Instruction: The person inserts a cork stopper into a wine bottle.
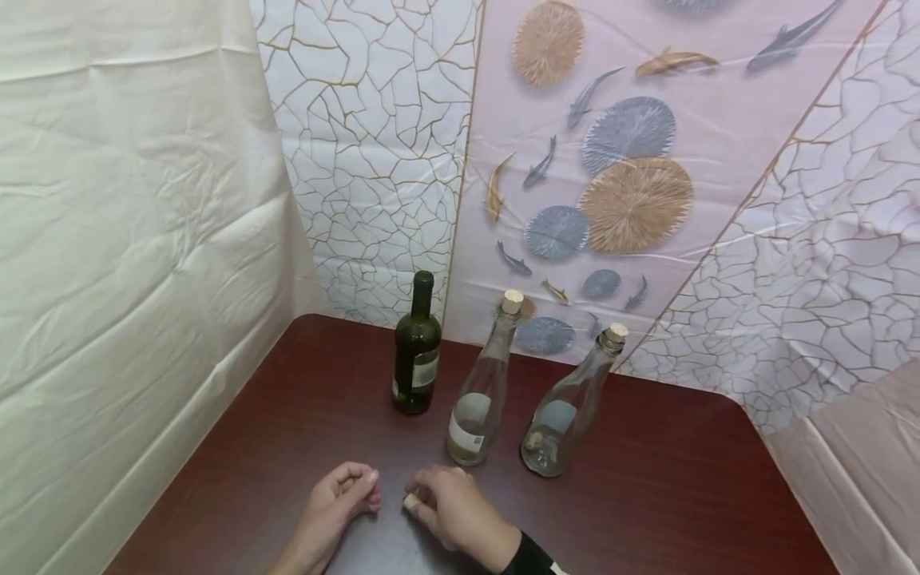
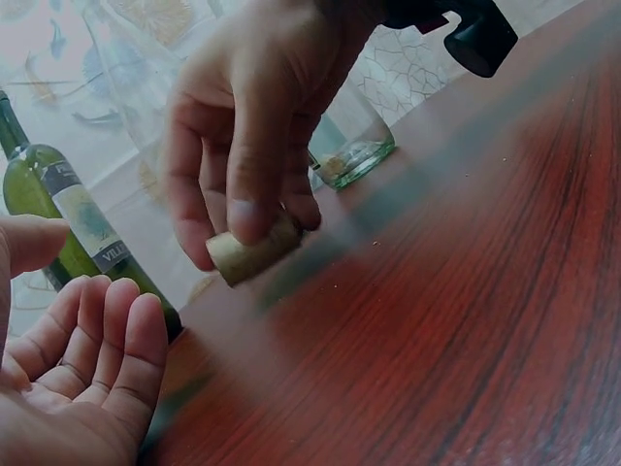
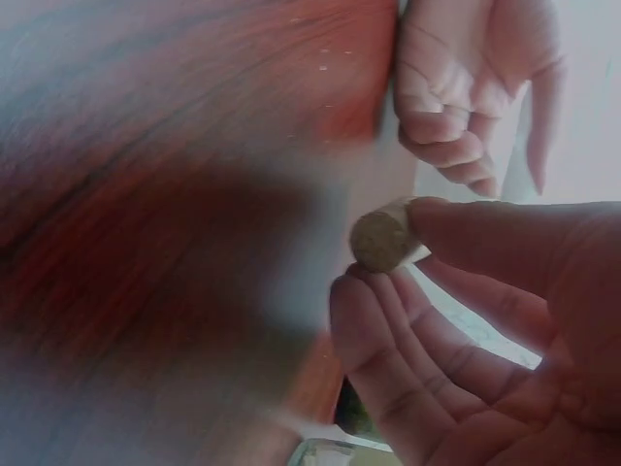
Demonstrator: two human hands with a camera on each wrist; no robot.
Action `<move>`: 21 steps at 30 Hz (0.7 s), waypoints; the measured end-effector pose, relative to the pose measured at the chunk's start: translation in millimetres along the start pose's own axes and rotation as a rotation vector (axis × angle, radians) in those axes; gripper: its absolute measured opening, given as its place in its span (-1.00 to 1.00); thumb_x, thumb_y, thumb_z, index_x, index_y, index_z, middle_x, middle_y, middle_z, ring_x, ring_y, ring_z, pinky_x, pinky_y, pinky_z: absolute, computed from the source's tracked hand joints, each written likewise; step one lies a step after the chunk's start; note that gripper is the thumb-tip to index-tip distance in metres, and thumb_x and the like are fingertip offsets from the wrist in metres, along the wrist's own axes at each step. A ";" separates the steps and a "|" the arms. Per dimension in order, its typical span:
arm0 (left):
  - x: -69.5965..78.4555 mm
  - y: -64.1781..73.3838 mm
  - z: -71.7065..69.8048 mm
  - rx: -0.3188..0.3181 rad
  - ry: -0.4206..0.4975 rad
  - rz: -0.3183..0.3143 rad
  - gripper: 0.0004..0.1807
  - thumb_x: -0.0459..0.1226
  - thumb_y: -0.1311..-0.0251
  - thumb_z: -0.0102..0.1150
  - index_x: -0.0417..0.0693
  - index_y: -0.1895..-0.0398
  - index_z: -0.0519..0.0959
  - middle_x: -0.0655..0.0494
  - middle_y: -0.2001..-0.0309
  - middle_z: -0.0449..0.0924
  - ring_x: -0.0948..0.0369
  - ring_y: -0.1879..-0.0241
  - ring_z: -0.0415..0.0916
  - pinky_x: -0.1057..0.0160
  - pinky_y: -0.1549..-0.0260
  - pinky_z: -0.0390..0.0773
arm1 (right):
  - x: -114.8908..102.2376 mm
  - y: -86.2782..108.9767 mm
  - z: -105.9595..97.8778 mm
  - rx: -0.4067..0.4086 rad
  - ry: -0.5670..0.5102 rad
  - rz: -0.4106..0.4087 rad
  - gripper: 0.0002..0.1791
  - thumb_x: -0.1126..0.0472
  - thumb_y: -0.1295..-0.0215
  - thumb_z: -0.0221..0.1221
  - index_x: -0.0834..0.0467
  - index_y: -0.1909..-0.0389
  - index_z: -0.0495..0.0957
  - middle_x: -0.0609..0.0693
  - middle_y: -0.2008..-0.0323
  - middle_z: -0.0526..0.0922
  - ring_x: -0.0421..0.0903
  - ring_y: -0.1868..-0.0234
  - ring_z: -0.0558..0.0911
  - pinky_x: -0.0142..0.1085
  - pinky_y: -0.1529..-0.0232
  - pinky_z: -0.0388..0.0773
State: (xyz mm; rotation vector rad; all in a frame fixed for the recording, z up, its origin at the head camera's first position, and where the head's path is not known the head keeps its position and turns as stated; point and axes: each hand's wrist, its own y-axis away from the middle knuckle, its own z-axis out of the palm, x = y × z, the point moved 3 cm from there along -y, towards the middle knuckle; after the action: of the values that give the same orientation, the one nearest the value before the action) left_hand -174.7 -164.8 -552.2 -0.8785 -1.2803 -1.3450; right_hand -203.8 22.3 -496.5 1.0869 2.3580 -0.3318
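Note:
My right hand [image 1: 460,505] pinches a cork [image 2: 254,250] between thumb and fingertips, just above the table. One round end of the cork [image 3: 380,241] faces the right wrist camera. To its left, my left hand [image 1: 334,511] has its fingers loosely curled, the palm turned up and nothing in it. Beyond the hands stands a dark green bottle [image 1: 415,359] with a bare mouth. Right of it is a clear bottle [image 1: 483,383] with a cork [image 1: 513,301] in its neck. A second clear bottle [image 1: 575,399], farther right, also has a cork [image 1: 617,331] in its neck.
The dark red wooden table [image 1: 661,479] runs back to a patterned cloth [image 1: 374,176] hanging behind the bottles. A pale cloth [image 1: 158,239] hangs along the left side. Something pale lies inside the right clear bottle.

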 end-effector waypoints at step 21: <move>42.6 26.3 58.6 -0.240 -0.101 0.359 -0.51 -0.41 -0.03 0.39 -0.33 -0.02 0.42 -0.15 0.09 0.53 0.18 0.14 0.58 0.30 0.16 0.65 | -22.6 35.7 -27.8 0.587 -0.602 0.039 -0.70 0.12 -0.19 0.34 0.09 0.07 0.61 -0.01 0.22 0.70 -0.16 0.25 0.68 -0.29 0.24 0.69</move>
State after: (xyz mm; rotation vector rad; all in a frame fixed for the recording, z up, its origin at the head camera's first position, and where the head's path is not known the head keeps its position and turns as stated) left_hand -165.8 -112.9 -495.9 -1.2905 -0.9878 -1.1906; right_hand -174.1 42.8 -461.1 1.0740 1.7274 -1.2056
